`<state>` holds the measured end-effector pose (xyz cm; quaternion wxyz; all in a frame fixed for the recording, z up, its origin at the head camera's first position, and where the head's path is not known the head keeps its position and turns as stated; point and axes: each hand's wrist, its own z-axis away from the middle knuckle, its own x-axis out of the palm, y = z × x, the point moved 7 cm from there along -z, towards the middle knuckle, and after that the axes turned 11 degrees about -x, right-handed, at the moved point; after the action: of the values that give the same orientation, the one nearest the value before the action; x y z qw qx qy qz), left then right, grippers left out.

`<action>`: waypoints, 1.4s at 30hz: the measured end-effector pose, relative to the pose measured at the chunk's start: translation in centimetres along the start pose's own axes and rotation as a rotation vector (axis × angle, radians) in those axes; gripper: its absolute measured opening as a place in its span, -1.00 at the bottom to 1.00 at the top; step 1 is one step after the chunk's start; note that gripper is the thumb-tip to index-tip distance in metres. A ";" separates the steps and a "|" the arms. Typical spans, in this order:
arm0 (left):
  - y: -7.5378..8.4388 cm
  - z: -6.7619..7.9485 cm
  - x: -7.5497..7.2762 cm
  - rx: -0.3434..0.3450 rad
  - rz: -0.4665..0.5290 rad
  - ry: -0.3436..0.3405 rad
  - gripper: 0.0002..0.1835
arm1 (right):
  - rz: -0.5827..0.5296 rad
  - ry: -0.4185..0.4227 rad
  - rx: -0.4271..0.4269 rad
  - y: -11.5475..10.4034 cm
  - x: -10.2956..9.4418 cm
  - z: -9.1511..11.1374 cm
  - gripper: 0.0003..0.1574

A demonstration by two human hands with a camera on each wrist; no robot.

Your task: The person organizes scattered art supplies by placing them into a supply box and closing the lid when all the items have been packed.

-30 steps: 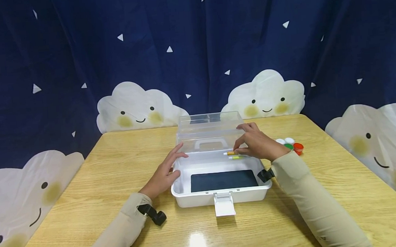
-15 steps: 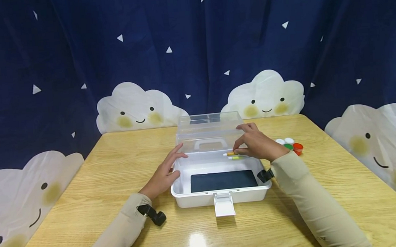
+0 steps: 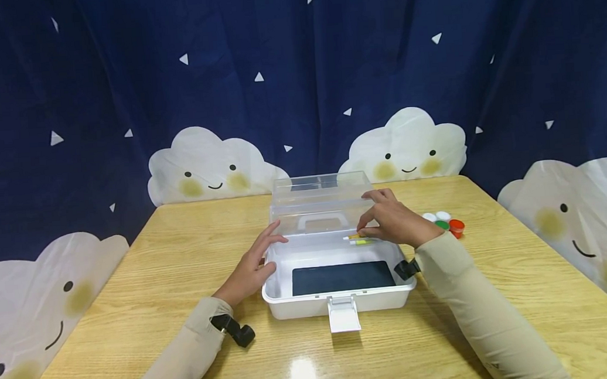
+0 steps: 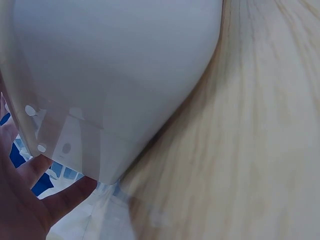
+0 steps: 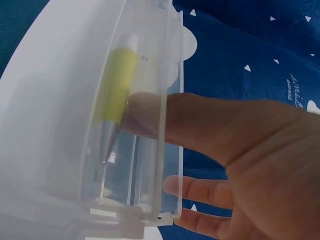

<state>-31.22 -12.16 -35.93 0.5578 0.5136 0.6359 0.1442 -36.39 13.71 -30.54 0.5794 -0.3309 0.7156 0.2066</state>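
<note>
A white storage box (image 3: pixel 311 305) stands with its clear lid (image 3: pixel 321 182) raised. In its clear tray at the back lies a yellow pen (image 5: pixel 117 82), silver tip and white end showing. Beside it in the head view is an orange pen (image 3: pixel 354 237), pinched between thumb and forefinger of my right hand (image 3: pixel 394 221); the pen's right part is hidden by the fingers. My left hand (image 3: pixel 250 272) touches the box's left side with fingers spread and fairly straight. Two of its fingertips (image 4: pixel 82 187) rest at the box's edge in the left wrist view.
Inside the box's base lies a flat dark rectangle (image 3: pixel 341 278). The front latch (image 3: pixel 344 319) hangs down. Right of the box, several small tubs stand together, one with a red lid (image 3: pixel 457 226) and another with a green lid (image 3: pixel 441 225). A dark blue curtain (image 3: pixel 297 96) hangs behind the table.
The orange pen has shifted very slightly toward the yellow one. Both hands and the box keep practically the same place.
</note>
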 end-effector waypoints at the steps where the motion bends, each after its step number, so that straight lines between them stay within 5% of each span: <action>1: 0.1 0.0 0.0 0.002 0.000 0.000 -0.48 | -0.001 -0.001 0.001 0.0 0.0 0.0 -0.89; 21: -0.2 0.0 0.1 -0.016 0.008 -0.011 -0.49 | -0.077 -0.035 -0.006 0.8 -0.6 0.4 -0.87; 42: -0.2 -0.1 0.0 -0.010 0.002 -0.005 -0.49 | -0.099 0.026 -0.019 2.3 -2.3 1.4 -0.83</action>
<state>-31.35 -12.20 -36.07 0.5618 0.5118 0.6331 0.1468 -36.80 16.77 -28.85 0.5765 -0.3740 0.7037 0.1802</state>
